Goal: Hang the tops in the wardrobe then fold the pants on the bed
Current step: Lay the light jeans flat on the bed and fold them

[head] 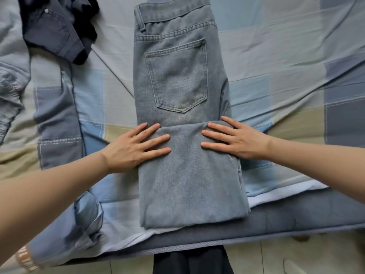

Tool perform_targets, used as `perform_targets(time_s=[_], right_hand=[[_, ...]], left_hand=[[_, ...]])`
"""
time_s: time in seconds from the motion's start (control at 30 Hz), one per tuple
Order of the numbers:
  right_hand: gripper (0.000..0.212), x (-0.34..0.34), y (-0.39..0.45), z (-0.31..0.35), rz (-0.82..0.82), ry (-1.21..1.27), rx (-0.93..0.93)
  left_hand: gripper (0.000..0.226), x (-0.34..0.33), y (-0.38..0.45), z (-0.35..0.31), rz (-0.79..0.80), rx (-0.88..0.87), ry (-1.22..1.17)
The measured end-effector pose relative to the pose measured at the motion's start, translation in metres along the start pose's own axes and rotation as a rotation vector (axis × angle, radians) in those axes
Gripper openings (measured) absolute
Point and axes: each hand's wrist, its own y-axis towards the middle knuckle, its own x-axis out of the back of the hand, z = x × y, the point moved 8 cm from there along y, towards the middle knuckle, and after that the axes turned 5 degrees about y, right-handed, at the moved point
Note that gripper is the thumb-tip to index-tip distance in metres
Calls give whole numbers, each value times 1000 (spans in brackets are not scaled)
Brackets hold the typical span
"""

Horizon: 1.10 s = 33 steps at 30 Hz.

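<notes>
With my left hand (pixel 136 147) and right hand (pixel 235 139) pressed flat on the half-folded light blue denim jeans (pixel 177 80), I reckon one more fold toward the waistband comes next.

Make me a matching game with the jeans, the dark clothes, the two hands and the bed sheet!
Things:
1. light blue jeans
2. dark clothes
3. hands: left hand, right hand
4. bed sheet

Descriptions:
A. piled at the top left of the bed
B. pressing flat on the folded leg part
C. checked in blue, grey and beige
D. lying in the middle, back pocket up

Pairs: 1-D, 2-A, 3-B, 4-C
</notes>
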Motion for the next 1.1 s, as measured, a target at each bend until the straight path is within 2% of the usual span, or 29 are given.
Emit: perform_targets(time_s=[0.2, 0.27, 0.33, 0.37, 0.4, 0.47, 0.5, 0.53, 0.57, 0.6, 0.63, 0.7, 0.8, 0.87, 0.93, 1.0, 1.1], right_hand=[[58, 21, -8, 6, 135, 239, 31], [61, 21, -14, 13, 223, 486, 11], [50, 29, -22, 8, 217, 987, -185], [40, 33, -26, 0, 152, 1229, -321], [31, 35, -30, -10, 62, 1430, -451], [21, 28, -35, -28, -80, 1677, -731], [15, 20, -37, -35, -150, 1761, -899], [10, 15, -36, -41, -246, 1890, -1043], [22, 10, -32, -46, -348, 2010, -1165], [32, 4, -27, -51, -429, 2074, -1253], [38, -2, -23, -59, -468, 2031, -1318], [43, -9, -14, -72, -496, 1866, -1409], [23, -8, -7, -79, -447, 1588, -1419], [18, 4, -10, -79, -513, 1452, -1355], [15, 17, -19, -75, -682, 1441, -1292], [15, 19, -32, -61, -774, 1456, -1287], [17, 2, -49, -32, -729, 1482, -1392]], left_hand=[[60, 12, -4, -12, 108, 50, -295], [61, 9, -16, -18, 211, 100, -653], [42, 9, -30, -20, 265, 253, -1255], [30, 8, -29, -13, 246, 486, -1518], [22, -4, -42, 0, 192, 853, -1622], [39, -16, -90, 22, 149, 1543, -1350], [45, -16, -93, 15, 115, 1639, -1473], [40, -14, -78, 22, -57, 1581, -1627], [34, -11, -59, 25, -206, 1438, -1915], [28, -6, -52, 31, -318, 1339, -2050], [27, -6, -49, 40, -415, 1342, -2049], [40, -10, -43, 49, -488, 1411, -1859], [39, -7, -34, 48, -485, 1505, -1645], [31, -3, -39, 47, -539, 1522, -1570], [23, 9, -40, 46, -631, 1450, -1514], [17, 15, -39, 39, -714, 1372, -1521], [16, 5, -33, 19, -664, 1354, -1586]])
